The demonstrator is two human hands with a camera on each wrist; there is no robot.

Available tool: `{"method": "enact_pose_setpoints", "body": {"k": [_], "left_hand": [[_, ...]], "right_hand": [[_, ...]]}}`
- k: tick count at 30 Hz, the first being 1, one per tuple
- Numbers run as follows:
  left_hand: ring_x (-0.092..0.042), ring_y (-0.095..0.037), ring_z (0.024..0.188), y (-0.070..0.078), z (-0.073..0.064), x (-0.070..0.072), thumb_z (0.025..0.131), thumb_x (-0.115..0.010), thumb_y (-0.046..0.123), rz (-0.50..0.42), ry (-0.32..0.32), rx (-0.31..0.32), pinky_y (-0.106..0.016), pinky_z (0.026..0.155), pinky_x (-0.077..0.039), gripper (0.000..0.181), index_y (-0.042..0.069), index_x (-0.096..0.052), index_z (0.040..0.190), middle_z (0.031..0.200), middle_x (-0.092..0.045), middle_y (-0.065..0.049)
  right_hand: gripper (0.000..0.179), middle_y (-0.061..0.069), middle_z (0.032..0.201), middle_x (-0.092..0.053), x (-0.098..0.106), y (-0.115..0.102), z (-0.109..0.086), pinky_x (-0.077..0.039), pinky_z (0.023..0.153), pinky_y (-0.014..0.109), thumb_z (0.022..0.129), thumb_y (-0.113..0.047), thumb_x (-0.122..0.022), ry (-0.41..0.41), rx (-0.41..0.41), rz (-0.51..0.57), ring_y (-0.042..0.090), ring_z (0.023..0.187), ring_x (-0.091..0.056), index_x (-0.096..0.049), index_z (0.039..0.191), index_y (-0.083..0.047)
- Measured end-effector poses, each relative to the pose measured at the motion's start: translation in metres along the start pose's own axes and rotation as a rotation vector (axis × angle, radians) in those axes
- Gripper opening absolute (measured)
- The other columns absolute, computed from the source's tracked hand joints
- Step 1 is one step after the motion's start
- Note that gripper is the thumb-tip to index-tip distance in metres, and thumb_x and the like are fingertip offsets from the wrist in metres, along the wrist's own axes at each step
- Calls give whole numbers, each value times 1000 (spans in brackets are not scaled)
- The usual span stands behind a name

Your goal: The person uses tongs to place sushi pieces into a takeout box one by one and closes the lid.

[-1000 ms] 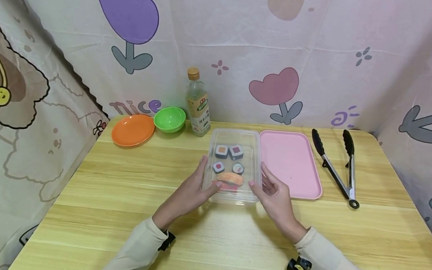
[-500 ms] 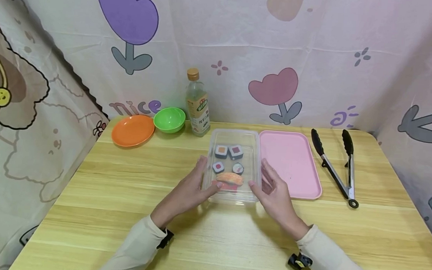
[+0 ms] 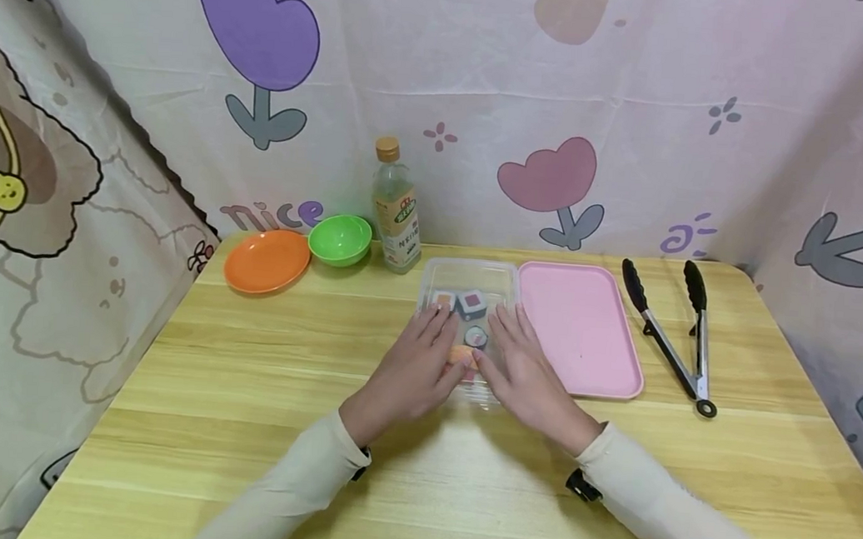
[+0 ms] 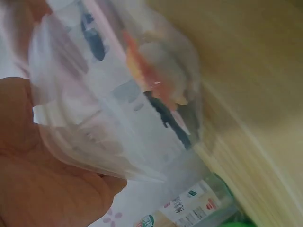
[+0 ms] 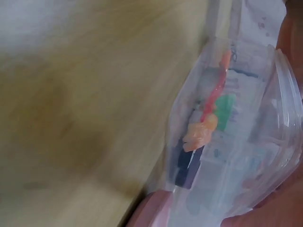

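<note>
A clear plastic box point(image 3: 470, 274) with a lid stands at the middle of the table. Through it show sushi rolls point(image 3: 472, 303) and an orange-topped piece of sushi point(image 3: 461, 354), partly covered by the hands. My left hand point(image 3: 411, 370) lies over the lid's left half, its fingers stretched out. On the other half rests my right hand point(image 3: 532, 383), also with straight fingers, the two thumbs close together near the front. Side-on in the left wrist view, the box point(image 4: 94, 146) has the palm above its lid rim. The right wrist view shows the box wall point(image 5: 203, 203) with sushi inside.
Right of the box lies a pink tray point(image 3: 581, 330), close against it. Farther right are spread tongs point(image 3: 670, 349) with black tips. Behind, to the left, stand a glass bottle point(image 3: 397, 217), a green bowl point(image 3: 339, 240) and an orange plate point(image 3: 267, 262).
Both hands have moved from gripping the box's sides up and inward onto its lid, with fingers now laid flat. The box has stayed in place.
</note>
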State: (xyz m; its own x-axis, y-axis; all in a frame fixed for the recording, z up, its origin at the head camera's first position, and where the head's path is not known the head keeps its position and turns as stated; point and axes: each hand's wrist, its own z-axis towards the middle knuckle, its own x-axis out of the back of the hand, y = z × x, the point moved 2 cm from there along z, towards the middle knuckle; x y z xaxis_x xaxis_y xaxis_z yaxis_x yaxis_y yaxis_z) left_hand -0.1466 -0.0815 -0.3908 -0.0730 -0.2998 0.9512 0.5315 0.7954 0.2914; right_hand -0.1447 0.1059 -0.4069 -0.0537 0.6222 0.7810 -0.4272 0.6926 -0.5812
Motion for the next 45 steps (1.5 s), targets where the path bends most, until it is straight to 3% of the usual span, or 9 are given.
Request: {"method": "enact_pose_setpoints", "body": {"k": [3,7,24,34,41,45], "left_hand": [[-15,-36,153,1,-1,-5,108,-37,43,80,-11,6,-48,123,-9,68,-5,-29,156,164,-21,-24],[-13,-35,153,1,-3,-9,109,-32,43,113,-9,12,-46,123,-8,68,-4,-26,157,165,-18,-22],[-10,-33,154,2,-4,-15,109,-30,40,136,2,7,-44,123,-4,66,-2,-23,159,166,-16,-20],[-17,-35,153,3,-9,-16,108,-32,39,155,69,-10,-46,123,-9,64,-4,-30,156,164,-21,-22],[-8,-33,154,2,-6,-7,109,-32,42,93,-33,6,-45,123,-5,68,-3,-23,158,166,-14,-22],[-11,-35,153,0,10,8,109,-37,38,42,-78,16,-46,123,-8,67,-7,-23,157,164,-16,-25]], "right_hand": [[64,27,162,-19,-3,1,-2,-11,120,57,106,-35,-48,-10,20,-40,44,152,-2,-35,151,10],[64,27,163,-17,-5,3,-5,-8,121,52,108,-35,-42,-7,41,-68,41,152,0,-33,151,11],[58,32,158,-26,-7,3,-8,-6,123,48,107,-27,-43,62,130,-196,41,152,-14,-38,146,16],[59,28,161,-22,-10,2,-9,-4,123,46,108,-29,-41,45,125,-191,39,152,-13,-35,149,13],[65,29,160,-23,4,-2,-2,-9,122,50,106,-35,-48,-33,68,-169,42,151,-13,-35,150,11],[71,30,160,-22,16,2,15,-12,121,53,103,-36,-54,-76,16,-139,44,151,-15,-33,151,12]]}}
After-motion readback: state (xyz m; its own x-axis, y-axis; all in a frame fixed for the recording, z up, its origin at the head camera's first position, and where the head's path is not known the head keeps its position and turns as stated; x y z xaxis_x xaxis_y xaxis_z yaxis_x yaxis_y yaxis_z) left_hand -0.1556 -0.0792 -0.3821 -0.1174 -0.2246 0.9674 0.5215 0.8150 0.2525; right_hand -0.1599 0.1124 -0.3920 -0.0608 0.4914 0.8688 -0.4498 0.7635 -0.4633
